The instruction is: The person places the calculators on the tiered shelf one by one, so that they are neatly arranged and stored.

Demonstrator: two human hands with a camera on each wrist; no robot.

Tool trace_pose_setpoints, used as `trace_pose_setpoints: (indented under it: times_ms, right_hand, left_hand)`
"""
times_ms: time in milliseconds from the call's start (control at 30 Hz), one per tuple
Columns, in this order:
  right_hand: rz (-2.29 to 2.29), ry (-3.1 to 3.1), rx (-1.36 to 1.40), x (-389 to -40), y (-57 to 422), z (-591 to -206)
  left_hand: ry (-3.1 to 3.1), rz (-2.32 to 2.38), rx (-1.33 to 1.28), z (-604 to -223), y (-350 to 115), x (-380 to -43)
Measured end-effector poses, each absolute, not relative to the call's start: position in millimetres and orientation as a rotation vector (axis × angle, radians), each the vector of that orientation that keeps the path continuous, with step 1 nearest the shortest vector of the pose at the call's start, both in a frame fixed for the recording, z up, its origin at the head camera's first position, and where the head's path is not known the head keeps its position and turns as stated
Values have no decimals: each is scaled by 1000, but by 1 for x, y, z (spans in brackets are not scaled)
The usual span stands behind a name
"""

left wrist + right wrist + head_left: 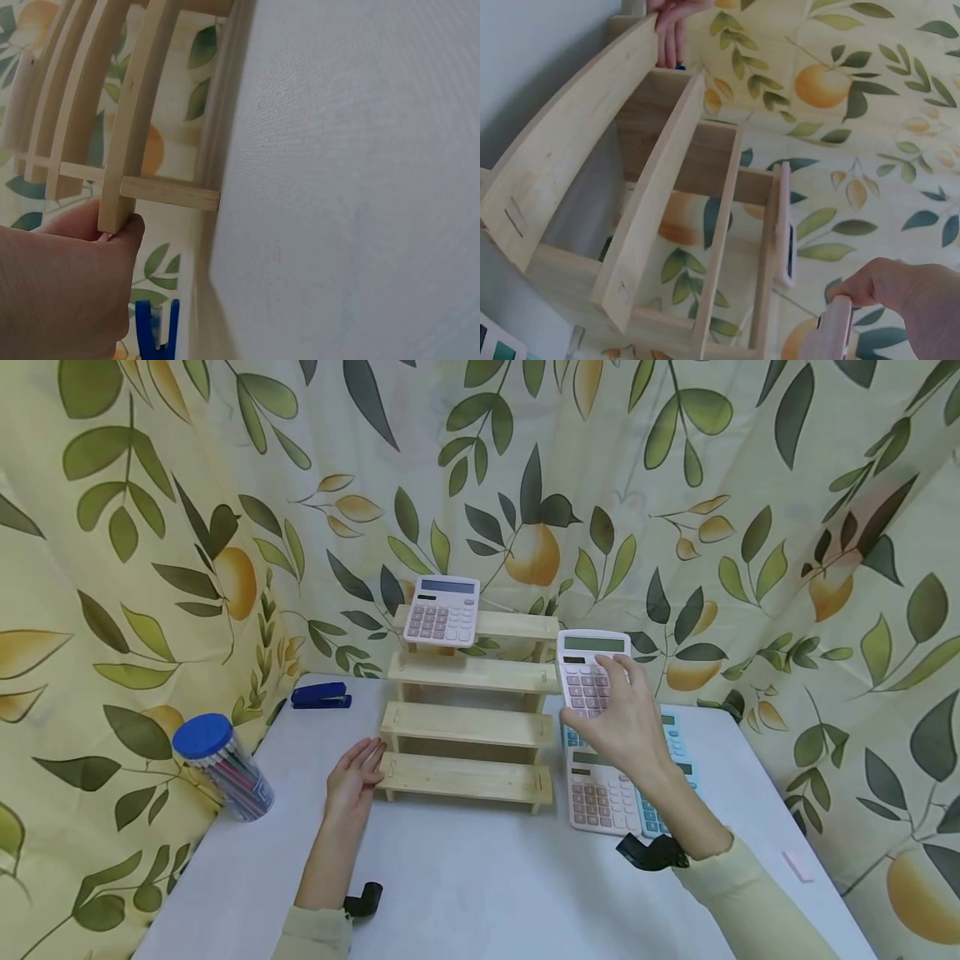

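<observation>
A wooden stepped display rack (465, 725) stands on the white table. My left hand (352, 781) pinches the left end of its lowest board (124, 172) between thumb and fingers, as the left wrist view shows. In my right hand (630, 718) is a pink calculator (581, 680), held by its edges in the air at the rack's right side. The right wrist view shows that calculator (827, 334) edge-on below the fingers. Another pink calculator (442, 612) leans on the top step at the left.
To the rack's right lie a pink calculator (600, 802) and blue calculators (673, 739), partly under the right arm. At the left are a blue stapler (321, 696) and a blue-lidded tub of pens (228, 772). A small pink slip (798, 866) lies near the right edge. Leaf-patterned curtains (300, 527) surround the table.
</observation>
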State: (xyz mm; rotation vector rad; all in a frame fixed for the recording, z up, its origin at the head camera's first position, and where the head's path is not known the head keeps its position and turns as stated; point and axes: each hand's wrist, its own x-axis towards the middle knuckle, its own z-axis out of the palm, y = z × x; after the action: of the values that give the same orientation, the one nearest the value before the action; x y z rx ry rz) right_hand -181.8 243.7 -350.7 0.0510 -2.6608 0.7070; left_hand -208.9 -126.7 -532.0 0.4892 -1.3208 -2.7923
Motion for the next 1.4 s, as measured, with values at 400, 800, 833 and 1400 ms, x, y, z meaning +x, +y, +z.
trace_pose_setpoints:
  times_ms: [400, 800, 833, 1400]
  right_hand:
    - [699, -2655, 61, -190, 247, -345]
    - [716, -2642, 83, -204, 244, -337]
    - [717, -2643, 86, -205, 243, -337]
    - [738, -2655, 118, -235, 219, -327]
  left_hand:
    - [-1312, -2793, 493, -533, -119, -209]
    - [-1313, -2794, 498, -533, -119, -210]
    - [-1318, -2790, 505, -533, -119, -210]
    - [-1336, -2778, 505, -531, -126, -211]
